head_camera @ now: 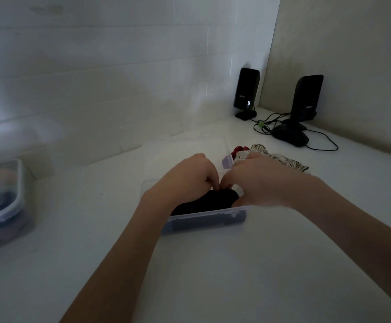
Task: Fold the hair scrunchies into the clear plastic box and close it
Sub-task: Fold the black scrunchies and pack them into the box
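Head view: both hands, left (187, 176) and right (255, 180), pinch a black scrunchie (203, 201) inside the clear plastic box (203, 220), patterned scrunchies (271, 157) just behind it, speaker (246, 92) logos unreadable.

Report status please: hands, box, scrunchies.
Left hand and right hand pressing black scrunchie into open clear box. Patterned scrunchie outside. Nothing blocking.

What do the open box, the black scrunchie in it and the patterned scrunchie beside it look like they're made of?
The clear plastic box looks like thin, glossy, translucent plastic: its contents show through the wall. The black scrunchie, which both hands are pressing into it, looks like soft matte fabric, bunched with no shine. The patterned scrunchie appears to be light gathered cloth with a dark print; the weave is too blurred to tell.
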A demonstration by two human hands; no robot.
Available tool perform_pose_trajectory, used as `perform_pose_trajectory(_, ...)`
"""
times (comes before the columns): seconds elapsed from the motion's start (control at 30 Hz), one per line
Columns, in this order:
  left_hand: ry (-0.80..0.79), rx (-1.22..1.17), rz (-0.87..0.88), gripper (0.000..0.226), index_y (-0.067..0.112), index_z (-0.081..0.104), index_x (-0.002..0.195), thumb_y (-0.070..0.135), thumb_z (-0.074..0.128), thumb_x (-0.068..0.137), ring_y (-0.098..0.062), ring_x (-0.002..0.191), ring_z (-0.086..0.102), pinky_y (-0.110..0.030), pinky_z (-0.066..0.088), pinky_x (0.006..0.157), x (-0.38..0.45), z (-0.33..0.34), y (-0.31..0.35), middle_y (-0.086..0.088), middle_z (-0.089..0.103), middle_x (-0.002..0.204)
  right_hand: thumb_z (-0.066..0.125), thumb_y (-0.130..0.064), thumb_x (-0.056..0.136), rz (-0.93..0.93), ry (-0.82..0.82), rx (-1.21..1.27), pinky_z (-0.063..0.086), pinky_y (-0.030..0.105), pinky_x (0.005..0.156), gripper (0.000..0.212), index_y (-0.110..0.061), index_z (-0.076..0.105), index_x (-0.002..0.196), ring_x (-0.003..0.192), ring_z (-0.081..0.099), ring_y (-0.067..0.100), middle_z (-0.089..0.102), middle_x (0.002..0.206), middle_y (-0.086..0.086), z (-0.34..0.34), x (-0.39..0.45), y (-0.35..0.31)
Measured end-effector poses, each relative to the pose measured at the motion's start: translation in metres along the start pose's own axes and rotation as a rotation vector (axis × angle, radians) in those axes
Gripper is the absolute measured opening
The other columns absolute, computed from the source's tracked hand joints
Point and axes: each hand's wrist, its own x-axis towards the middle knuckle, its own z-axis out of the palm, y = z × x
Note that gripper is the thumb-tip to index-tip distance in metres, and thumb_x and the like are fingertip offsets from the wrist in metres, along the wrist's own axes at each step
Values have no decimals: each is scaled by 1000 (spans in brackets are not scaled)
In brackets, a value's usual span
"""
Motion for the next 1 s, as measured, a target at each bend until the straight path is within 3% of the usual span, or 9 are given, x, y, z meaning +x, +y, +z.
perform_pose_trajectory(0.1,20,-9,-12,31,27,76,77,4,54,78,-14,86,52,-38,48,85,-2,-1,4,-2,70,90,58,-60,79,34,-149,54,28,26,77,43,-34,65,112,82,50,14,49,69,-15,-5,3,-2)
perform_pose_trajectory(0.17,30,-4,-12,30,25,77,78,4,55,77,-13,83,52,-37,48,84,-3,-3,6,-2,72,87,60,-59,78,42,-194,76,33,25,73,46,-33,65,115,81,50,12,61,81,-13,-8,6,-3)
perform_pose_trajectory(0.23,25,-3,-4,27,22,77,79,5,56,76,-14,82,55,-37,49,83,-7,-7,8,0,73,84,61,-60,77,38,-193,45,40,26,74,48,-28,66,113,86,58,16,68,96,-7,-7,10,-4)
perform_pose_trajectory(0.47,38,18,-28,22,22,76,75,9,58,70,-16,78,62,-36,54,77,-13,-15,12,2,73,80,61,-58,79,78,-247,-6,47,31,77,47,-23,64,110,86,58,20,64,92,-2,-2,20,-11)
perform_pose_trajectory(0.63,56,-40,-43,22,18,76,78,7,57,73,-14,75,62,-31,53,76,-13,-16,12,1,72,79,57,-51,84,58,-235,59,39,27,72,39,-23,63,110,72,51,14,53,73,-10,-1,15,-8)
perform_pose_trajectory(0.73,79,-60,-42,23,16,76,80,6,56,74,-13,74,62,-29,52,74,-12,-15,12,1,72,79,54,-47,87,75,-130,251,49,32,81,35,-23,68,108,88,62,17,69,96,-4,-1,8,1)
perform_pose_trajectory(0.83,99,-62,-46,24,18,76,79,7,55,75,-14,72,62,-32,54,72,-12,-15,10,3,70,76,50,-40,91,243,206,673,56,40,75,30,-18,70,86,76,65,17,69,83,-3,1,3,22)
perform_pose_trajectory(0.93,105,-62,-46,24,17,75,79,6,55,76,-14,71,63,-35,56,74,-11,-16,10,2,70,78,43,-29,97,393,565,637,52,34,76,26,-17,64,89,76,62,12,68,88,-4,12,9,54)
perform_pose_trajectory(1.0,113,-61,-46,24,17,75,78,6,54,76,-14,70,63,-36,56,74,-11,-16,10,2,70,77,39,-22,99,424,538,617,48,30,80,25,-14,63,103,87,61,13,68,101,-1,24,21,70)
